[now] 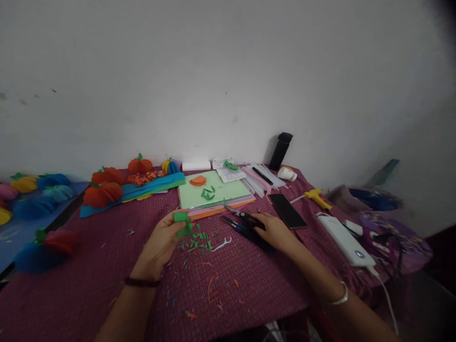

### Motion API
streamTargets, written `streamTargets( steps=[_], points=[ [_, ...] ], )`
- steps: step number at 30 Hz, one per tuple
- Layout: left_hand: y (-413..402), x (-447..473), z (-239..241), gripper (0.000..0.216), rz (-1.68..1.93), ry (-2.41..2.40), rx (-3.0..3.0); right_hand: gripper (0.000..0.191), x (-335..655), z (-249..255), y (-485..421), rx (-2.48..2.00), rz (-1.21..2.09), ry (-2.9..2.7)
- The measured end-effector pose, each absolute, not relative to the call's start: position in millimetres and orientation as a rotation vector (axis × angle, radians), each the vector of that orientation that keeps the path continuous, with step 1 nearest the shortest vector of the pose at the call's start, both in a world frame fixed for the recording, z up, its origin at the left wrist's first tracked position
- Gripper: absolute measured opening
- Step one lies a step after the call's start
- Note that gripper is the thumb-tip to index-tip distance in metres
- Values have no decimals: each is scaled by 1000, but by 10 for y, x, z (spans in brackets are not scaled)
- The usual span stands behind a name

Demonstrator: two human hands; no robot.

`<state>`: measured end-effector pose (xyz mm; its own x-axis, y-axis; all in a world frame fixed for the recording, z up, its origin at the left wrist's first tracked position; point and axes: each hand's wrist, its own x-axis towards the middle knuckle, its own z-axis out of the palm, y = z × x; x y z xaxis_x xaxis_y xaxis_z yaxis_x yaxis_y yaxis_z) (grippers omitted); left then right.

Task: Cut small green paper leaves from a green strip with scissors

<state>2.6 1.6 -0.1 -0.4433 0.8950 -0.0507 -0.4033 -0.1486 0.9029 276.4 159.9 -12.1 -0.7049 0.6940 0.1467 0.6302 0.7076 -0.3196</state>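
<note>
My left hand (163, 239) is closed, pinching a small green piece of paper (182, 224) between thumb and fingers. Below it lies a scatter of green paper snippets (199, 241) on the maroon checked cloth. My right hand (273, 229) is closed over the black handles of a pair of scissors (244, 215), whose blades point left at the edge of the paper stack. Right beside these, partly under the hand, lies a second dark cutting tool (233, 222) with a pointed tip; its handle end is in shadow. A white floss pick (222, 244) lies between my hands.
A stack of coloured paper (189, 194) lies behind my hands. Paper pumpkins (102, 193) stand at left. To the right are a phone (287, 211), a yellow glue gun (317, 198), a white power bank (346, 240) with a cable, and a black bottle (280, 152).
</note>
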Motion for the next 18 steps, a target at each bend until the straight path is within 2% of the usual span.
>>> streamTargets(
  steps=[5, 10, 14, 18],
  points=[
    [20, 147, 22, 27, 1761, 1123, 813, 33, 2689, -82, 1626, -1023, 332, -2628],
    [-3, 258, 46, 28, 1686, 1164, 917, 26, 2490, 162, 1320, -885, 356, -2566],
    [4, 389, 73, 43, 1521, 1203, 1051, 28, 2171, 318, 976, -451, 734, -2450],
    [27, 456, 59, 46, 1485, 1253, 1152, 10, 1883, 222, 868, -397, 1169, -2205]
  ],
)
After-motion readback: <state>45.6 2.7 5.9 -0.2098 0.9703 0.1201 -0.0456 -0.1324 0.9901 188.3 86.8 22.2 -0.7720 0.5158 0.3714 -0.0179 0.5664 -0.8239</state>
